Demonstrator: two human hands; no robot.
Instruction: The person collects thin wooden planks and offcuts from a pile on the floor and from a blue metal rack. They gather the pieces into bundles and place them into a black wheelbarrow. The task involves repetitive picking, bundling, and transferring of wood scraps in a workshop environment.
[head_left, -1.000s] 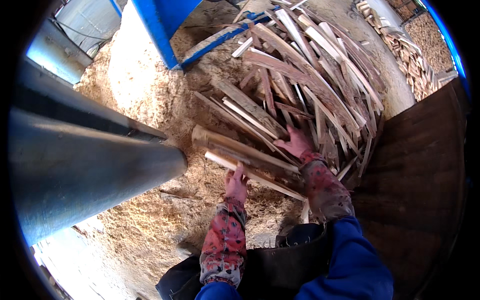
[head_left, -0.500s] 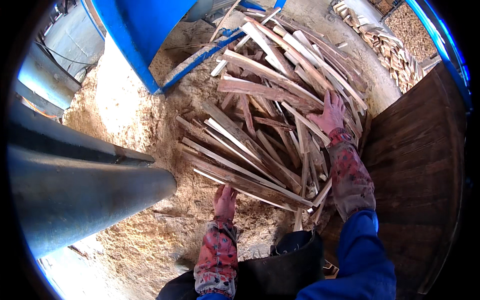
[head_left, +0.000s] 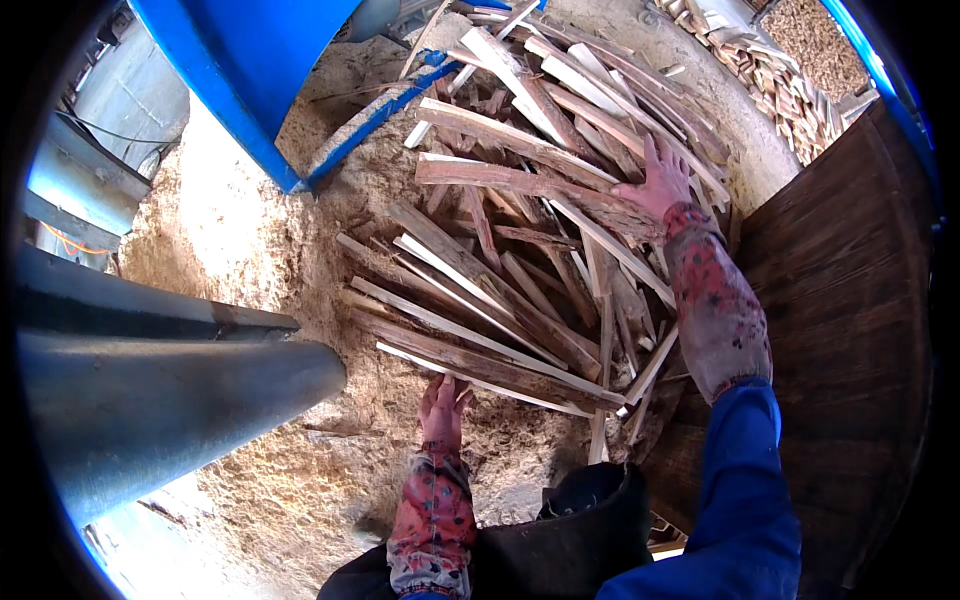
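A heap of rough wood strips, some with dark bark edges and some pale, lies across the middle. My right hand rests on the far right side of the heap, fingers spread over several strips. Below the near edge of the heap is my left hand, its fingers apart and pointing at the nearest bark-edged strip. Its fingertips are at or just short of that strip; whether they touch it I cannot tell. Both forearms wear patterned red sleeve covers.
Sawdust covers the ground around the heap. At left a thick metal pipe juts in. A blue metal frame stands at the far left, a dark wooden panel at right. More wood pieces are stacked at the far right.
My right hand has reached a little farther up the heap, its fingers spreading. My left hand has drawn slightly back from the nearest strip. The whole view has shifted slightly.
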